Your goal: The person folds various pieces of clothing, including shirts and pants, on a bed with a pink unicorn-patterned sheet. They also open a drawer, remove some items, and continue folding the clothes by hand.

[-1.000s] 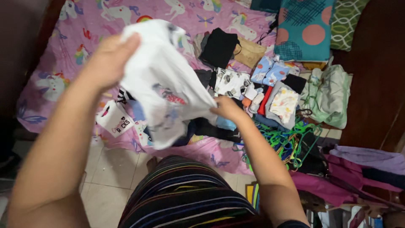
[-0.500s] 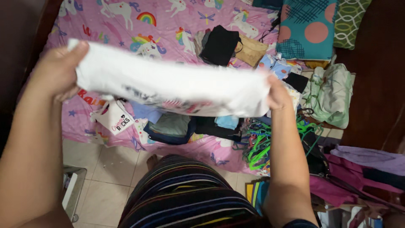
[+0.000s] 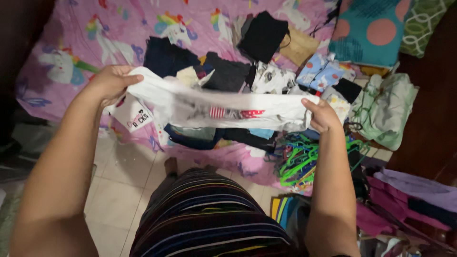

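**White garment stretched between two hands over a cluttered bed**

At the left, the left hand (image 3: 110, 83) is closed around one end of a white printed garment (image 3: 214, 107), thumb on top and fingers curled under the bunched cloth. The garment runs from that grip in a long horizontal band, folded lengthwise, with a faint grey print and a small red patch near its middle. It hangs in the air above the near edge of the bed, over a heap of dark folded clothes (image 3: 209, 135).

Just below the left hand lies one small white piece with dark lettering (image 3: 134, 115), resting on the pink unicorn bedsheet (image 3: 71, 57). Behind the garment sit a dark navy item (image 3: 166, 56), a dark grey one (image 3: 227, 72) and one black folded piece (image 3: 264, 35) further back.

At the right end, the right hand (image 3: 322, 115) pinches the other end of the garment, thumb over the edge, fingers shut on the fabric. Both hands are well apart, holding the cloth taut.

Right of that hand lie a tangle of green hangers (image 3: 304, 159), one pale green bundle (image 3: 385, 112) and one teal pillow with pink circles (image 3: 369, 31). One garment is held; two hands grip it.
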